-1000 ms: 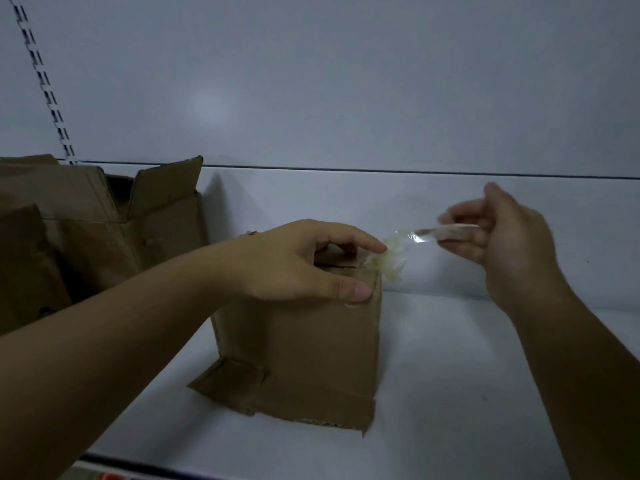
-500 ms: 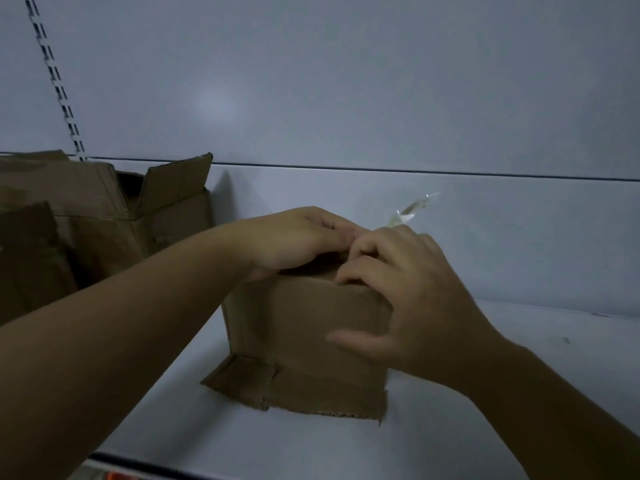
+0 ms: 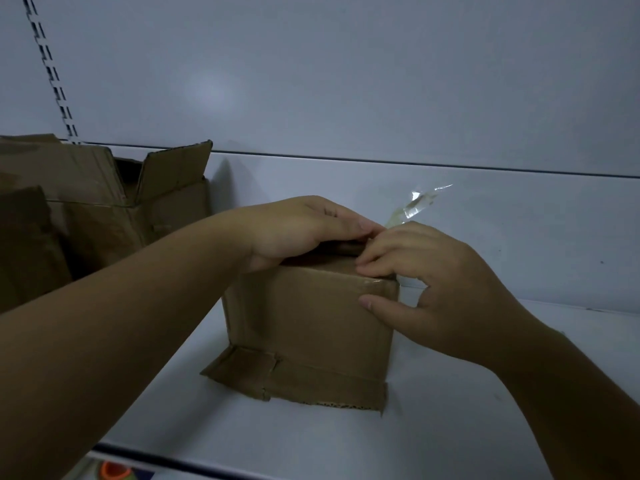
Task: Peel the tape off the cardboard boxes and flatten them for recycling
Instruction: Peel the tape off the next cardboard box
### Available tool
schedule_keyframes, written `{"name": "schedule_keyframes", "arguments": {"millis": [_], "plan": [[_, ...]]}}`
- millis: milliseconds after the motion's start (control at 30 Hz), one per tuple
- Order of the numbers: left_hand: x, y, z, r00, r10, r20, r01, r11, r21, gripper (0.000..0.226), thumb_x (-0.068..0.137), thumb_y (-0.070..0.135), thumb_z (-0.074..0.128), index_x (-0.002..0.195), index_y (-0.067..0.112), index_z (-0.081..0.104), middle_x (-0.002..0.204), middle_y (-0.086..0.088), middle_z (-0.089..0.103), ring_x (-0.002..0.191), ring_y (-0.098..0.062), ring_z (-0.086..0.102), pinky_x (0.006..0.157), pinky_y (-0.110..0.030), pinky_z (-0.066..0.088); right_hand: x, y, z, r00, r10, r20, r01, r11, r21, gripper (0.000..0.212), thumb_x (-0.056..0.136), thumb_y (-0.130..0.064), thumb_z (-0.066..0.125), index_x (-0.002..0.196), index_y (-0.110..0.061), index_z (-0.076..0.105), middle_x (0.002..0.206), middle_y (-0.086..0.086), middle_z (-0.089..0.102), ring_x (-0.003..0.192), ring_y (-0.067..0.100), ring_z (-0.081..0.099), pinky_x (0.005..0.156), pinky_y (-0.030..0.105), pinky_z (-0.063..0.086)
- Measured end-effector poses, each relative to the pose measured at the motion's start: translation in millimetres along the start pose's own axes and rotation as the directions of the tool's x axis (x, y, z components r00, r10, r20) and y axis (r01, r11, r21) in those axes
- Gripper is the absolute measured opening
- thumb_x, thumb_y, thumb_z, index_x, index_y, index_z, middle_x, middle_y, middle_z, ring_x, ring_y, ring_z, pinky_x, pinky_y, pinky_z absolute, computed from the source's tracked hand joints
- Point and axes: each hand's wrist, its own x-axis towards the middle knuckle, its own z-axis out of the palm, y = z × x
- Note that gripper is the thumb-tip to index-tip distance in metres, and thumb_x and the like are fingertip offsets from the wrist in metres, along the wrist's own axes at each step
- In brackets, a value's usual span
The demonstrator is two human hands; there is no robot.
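Observation:
A small brown cardboard box (image 3: 304,327) stands upright on the white shelf, with a bottom flap splayed out at its front. My left hand (image 3: 301,230) lies across the box's top, its fingers curved over the far edge, and holds it. My right hand (image 3: 426,282) clasps the top right corner, fingers curled onto the top front edge and thumb against the front face. Its fingertips meet my left fingertips. A glossy bit of tape shows on that edge. A loose strip of clear tape (image 3: 419,202) sticks up behind my right hand, free at its end.
A larger open cardboard box (image 3: 104,216) with raised flaps stands at the left against the white back wall. A slotted shelf rail (image 3: 52,74) runs up the wall at the top left. The shelf's front edge (image 3: 207,462) lies close below, and an orange object (image 3: 112,471) shows under it.
My right hand let go of the tape strip it was pulling to the right and came back onto the box's top right corner. The strip now stands free. My left hand stayed on the box.

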Motion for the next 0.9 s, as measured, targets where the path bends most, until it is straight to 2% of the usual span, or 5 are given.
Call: {"name": "schedule_keyframes", "arguments": {"millis": [300, 467, 633, 767, 900], "plan": [[0, -1, 0, 0.999, 0.009, 0.037, -0.009, 1.000, 0.005, 0.031, 0.097, 0.024, 0.045, 0.120, 0.016, 0.064, 0.116, 0.006, 0.069, 0.108, -0.005, 0.063, 0.093, -0.015, 0.047, 2, -4, -6, 0.997, -0.067, -0.049, 0.065, 0.997, -0.038, 0.026, 0.086, -0.023, 0.054, 0.090, -0.011, 0.077, 0.091, 0.000, 0.074, 0.086, 0.010, 0.065, 0.080, 0.024, 0.051], [0, -3, -4, 0.990, 0.031, 0.138, -0.030, 0.999, -0.010, 0.053, 0.071, 0.005, 0.054, 0.123, 0.015, 0.060, 0.124, -0.001, 0.065, 0.115, -0.014, 0.060, 0.102, -0.027, 0.045, 0, -4, -8, 0.994, -0.042, -0.098, 0.049, 0.996, 0.076, 0.025, 0.084, -0.019, 0.054, 0.080, -0.006, 0.074, 0.081, 0.002, 0.073, 0.079, 0.006, 0.061, 0.079, 0.013, 0.046], [-3, -2, -5, 0.984, 0.077, 0.159, -0.099, 0.986, 0.133, 0.063, 0.061, 0.015, 0.068, 0.123, 0.024, 0.057, 0.123, -0.009, 0.060, 0.114, -0.029, 0.057, 0.100, -0.053, 0.044, -1, -9, -8, 0.974, 0.108, -0.199, -0.050, 0.960, 0.275, 0.023, 0.080, -0.015, 0.051, 0.066, -0.005, 0.066, 0.066, 0.003, 0.066, 0.065, 0.009, 0.058, 0.062, 0.025, 0.049], [-3, -4, -1, 0.981, 0.104, 0.162, -0.129, 0.980, 0.154, 0.059, 0.060, 0.027, 0.071, 0.116, 0.026, 0.053, 0.118, -0.013, 0.055, 0.111, -0.034, 0.053, 0.095, -0.058, 0.043, -2, -17, 2, 0.937, 0.281, -0.207, -0.166, 0.879, 0.446, 0.024, 0.079, -0.018, 0.047, 0.064, -0.006, 0.061, 0.062, 0.004, 0.060, 0.062, 0.015, 0.056, 0.057, 0.031, 0.047], [-4, -4, 3, 0.984, 0.106, 0.146, -0.131, 0.976, 0.176, 0.061, 0.060, 0.038, 0.078, 0.113, 0.027, 0.050, 0.115, -0.012, 0.053, 0.109, -0.033, 0.053, 0.094, -0.054, 0.046, 1, -22, 4, 0.881, 0.455, -0.132, -0.238, 0.665, 0.708, 0.017, 0.074, -0.019, 0.049, 0.062, -0.013, 0.060, 0.062, -0.002, 0.060, 0.061, 0.010, 0.056, 0.059, 0.020, 0.046]]}}
